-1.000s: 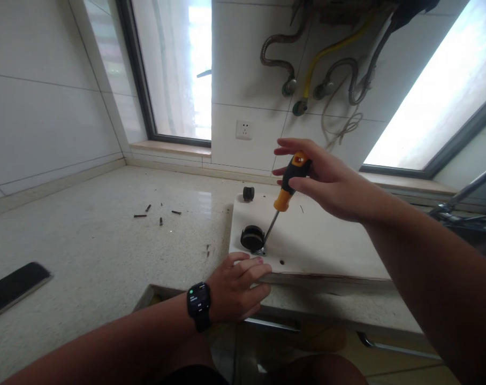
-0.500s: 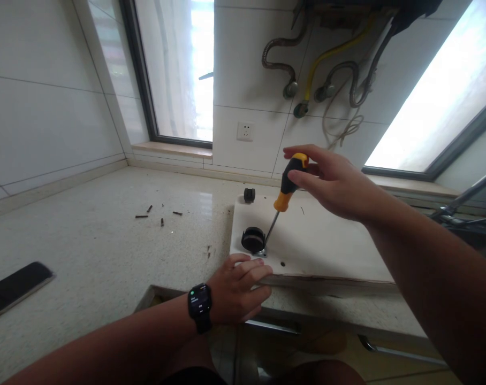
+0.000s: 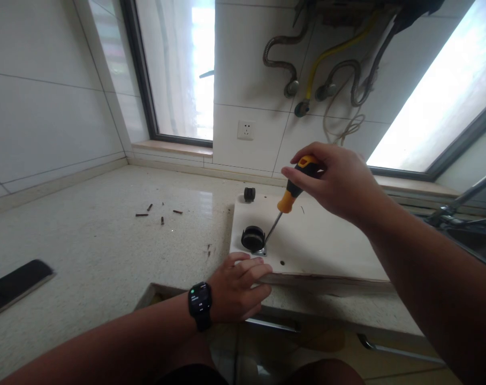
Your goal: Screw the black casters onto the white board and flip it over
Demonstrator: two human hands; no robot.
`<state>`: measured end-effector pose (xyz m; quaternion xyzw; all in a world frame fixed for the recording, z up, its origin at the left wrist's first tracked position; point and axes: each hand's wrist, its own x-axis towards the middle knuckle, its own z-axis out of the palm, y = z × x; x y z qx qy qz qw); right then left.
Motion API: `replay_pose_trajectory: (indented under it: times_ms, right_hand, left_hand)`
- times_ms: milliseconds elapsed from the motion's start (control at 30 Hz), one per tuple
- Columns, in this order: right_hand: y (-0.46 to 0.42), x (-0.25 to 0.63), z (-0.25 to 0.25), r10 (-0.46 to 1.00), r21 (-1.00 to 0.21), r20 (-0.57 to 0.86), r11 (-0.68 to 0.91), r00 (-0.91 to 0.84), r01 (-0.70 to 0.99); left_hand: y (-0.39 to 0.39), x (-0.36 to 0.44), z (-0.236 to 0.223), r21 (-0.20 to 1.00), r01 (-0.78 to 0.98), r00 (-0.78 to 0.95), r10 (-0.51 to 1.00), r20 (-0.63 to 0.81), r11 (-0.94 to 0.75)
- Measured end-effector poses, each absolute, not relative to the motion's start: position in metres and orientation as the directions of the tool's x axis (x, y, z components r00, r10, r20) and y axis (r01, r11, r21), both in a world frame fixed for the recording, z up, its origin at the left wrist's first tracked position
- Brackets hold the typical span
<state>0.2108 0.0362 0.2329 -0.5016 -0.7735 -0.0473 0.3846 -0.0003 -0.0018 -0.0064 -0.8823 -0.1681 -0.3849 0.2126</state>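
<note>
My right hand (image 3: 339,182) is wrapped around the black and orange handle of a screwdriver (image 3: 290,193). Its shaft slants down to the metal base plate of a black caster wheel (image 3: 253,238) at the near left corner of a pale wooden board (image 3: 327,246). My left hand (image 3: 238,286), with a black watch on the wrist, holds the board's near left edge, thumb on top and fingers curled under. A second black caster (image 3: 249,194) stands at the board's far left corner. A dark hole (image 3: 282,262) shows in the board near my left fingers.
The board lies on a speckled stone counter (image 3: 106,251). Several small dark screws (image 3: 158,212) are scattered to the left. A dark phone (image 3: 14,286) lies at the left edge. A faucet and sink (image 3: 463,214) are at the right. Hoses (image 3: 323,69) hang on the tiled wall.
My right hand's fingers have closed from a spread grip to a full wrap on the screwdriver handle, and the handle has tilted a little to the right. My left hand stays on the board's edge.
</note>
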Motion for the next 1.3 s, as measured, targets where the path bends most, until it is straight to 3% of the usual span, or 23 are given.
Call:
replay_pose_trajectory:
  times_ms: [133,200,333,467,567,700,800,867,967,1067,1133,1233,1300]
  right_hand:
    - [0.037,0.221,0.240,0.758,-0.549,0.449,0.651,-0.473,0.524]
    - [0.036,0.222,0.242,0.743,-0.592,0.406,0.657,-0.531,0.466]
    - [0.034,0.215,0.238,0.817,-0.511,0.488,0.554,-0.308,0.657]
    - [0.035,0.208,0.231,0.798,-0.384,0.599,0.363,-0.070,0.849]
    - [0.039,0.211,0.229,0.814,-0.398,0.561,0.423,-0.148,0.814]
    - [0.043,0.222,0.233,0.777,-0.509,0.451,0.628,-0.440,0.588]
    - [0.041,0.224,0.239,0.746,-0.551,0.385,0.658,-0.544,0.513]
    - [0.039,0.221,0.241,0.778,-0.497,0.388,0.628,-0.494,0.599]
    - [0.037,0.210,0.240,0.821,-0.329,0.494,0.481,-0.287,0.813]
    - [0.037,0.206,0.237,0.800,-0.257,0.569,0.393,-0.190,0.883]
    - [0.039,0.209,0.236,0.813,-0.322,0.529,0.459,-0.245,0.828]
    - [0.040,0.218,0.240,0.796,-0.524,0.421,0.605,-0.435,0.599]
    - [0.040,0.222,0.243,0.748,-0.584,0.391,0.652,-0.536,0.484]
  left_hand:
    - [-0.002,0.000,-0.005,-0.244,0.454,0.635,0.119,0.764,-0.857]
    - [-0.002,0.000,-0.005,-0.236,0.451,0.627,0.117,0.771,-0.861]
    - [-0.002,0.000,-0.005,-0.218,0.437,0.619,0.116,0.776,-0.873]
    - [-0.002,0.001,-0.005,-0.211,0.429,0.617,0.114,0.779,-0.878]
    - [-0.001,0.001,-0.004,-0.213,0.427,0.614,0.109,0.781,-0.879]
    - [-0.001,0.001,-0.004,-0.224,0.429,0.618,0.104,0.779,-0.875]
    - [-0.001,0.001,-0.005,-0.224,0.441,0.620,0.114,0.776,-0.869]
    - [-0.002,0.001,-0.006,-0.223,0.447,0.621,0.122,0.774,-0.866]
    - [-0.002,0.000,-0.007,-0.219,0.440,0.624,0.120,0.772,-0.871]
    - [-0.002,0.000,-0.006,-0.222,0.440,0.627,0.120,0.770,-0.870]
    - [-0.002,0.000,-0.006,-0.229,0.443,0.628,0.118,0.770,-0.867]
    - [-0.002,0.001,-0.005,-0.231,0.443,0.624,0.113,0.773,-0.866]
    - [-0.002,0.001,-0.005,-0.226,0.439,0.617,0.109,0.779,-0.869]
